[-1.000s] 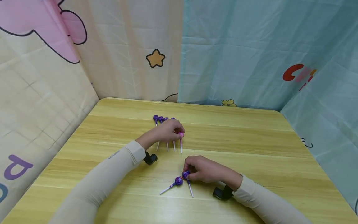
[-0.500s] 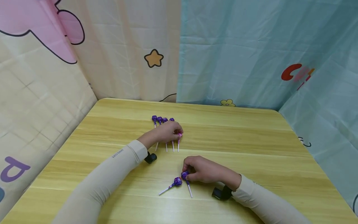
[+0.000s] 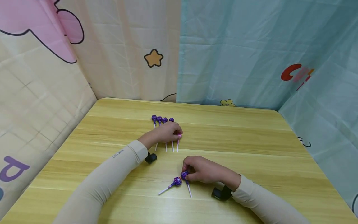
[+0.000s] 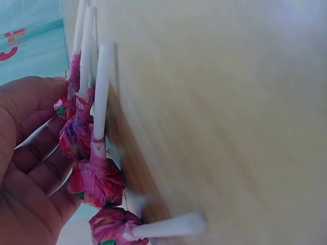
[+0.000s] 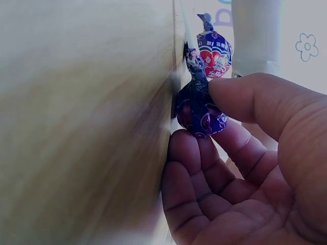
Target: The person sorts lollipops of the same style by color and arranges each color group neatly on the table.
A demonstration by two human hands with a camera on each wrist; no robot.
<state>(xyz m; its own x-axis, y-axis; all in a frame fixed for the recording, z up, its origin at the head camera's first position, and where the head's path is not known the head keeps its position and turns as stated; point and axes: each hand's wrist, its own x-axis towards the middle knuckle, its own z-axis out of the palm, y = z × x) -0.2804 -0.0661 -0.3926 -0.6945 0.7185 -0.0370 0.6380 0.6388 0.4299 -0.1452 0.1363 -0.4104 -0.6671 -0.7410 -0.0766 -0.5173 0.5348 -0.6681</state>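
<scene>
In the head view my left hand (image 3: 167, 132) pinches a pink-wrapped lollipop (image 3: 179, 136) at the right end of a row. Several pink lollipops (image 4: 97, 184) lie in that row, white sticks toward me; the hand hides most of their heads from above. Just behind is a row of purple lollipops (image 3: 159, 119). Nearer to me, my right hand (image 3: 203, 169) holds a purple lollipop (image 5: 199, 109) by its head between thumb and fingers, its stick (image 3: 189, 190) pointing toward me. Left of it lies another purple lollipop (image 3: 177, 181), its stick slanting to the lower left.
Everything lies on a wood-grain table (image 3: 251, 140). Printed curtains (image 3: 229, 53) hang close behind it and along both sides. Each wrist carries a small black camera (image 3: 151, 158), low over the tabletop.
The left hand has slid the pink lollipop slightly left, so its stick stands closer to the neighbouring one. The head view has shifted a little. The right hand holds its place.
</scene>
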